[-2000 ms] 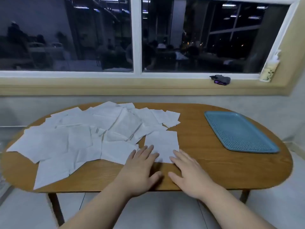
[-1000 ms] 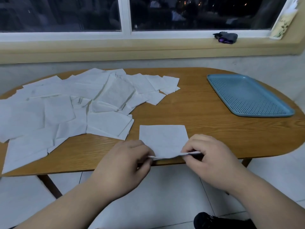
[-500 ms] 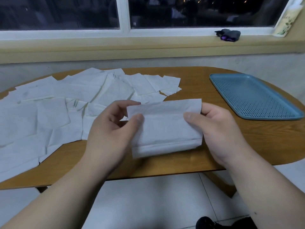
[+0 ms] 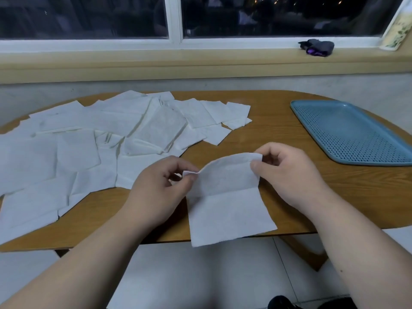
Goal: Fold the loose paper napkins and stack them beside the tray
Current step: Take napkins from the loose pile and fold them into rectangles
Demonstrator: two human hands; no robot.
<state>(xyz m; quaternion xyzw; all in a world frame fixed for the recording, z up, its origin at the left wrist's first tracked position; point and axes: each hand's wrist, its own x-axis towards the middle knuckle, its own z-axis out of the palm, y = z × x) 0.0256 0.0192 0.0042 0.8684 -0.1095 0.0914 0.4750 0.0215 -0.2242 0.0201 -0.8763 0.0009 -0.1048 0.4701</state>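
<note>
Many loose white paper napkins are spread in overlapping layers across the left half of an oval wooden worktop. Near the front edge, a left hand is seen with its fingers and thumb curled, pinching the upper left corner of a single napkin. This napkin is held up over the near edge of the worktop, its top edge bowed upward and a crease running across its middle. Its upper right corner is pinched by the right hand. Well apart, at the right end of the worktop, a blue perforated tray is laid flat. A dark bundled cloth is seen on the windowsill behind.
</note>
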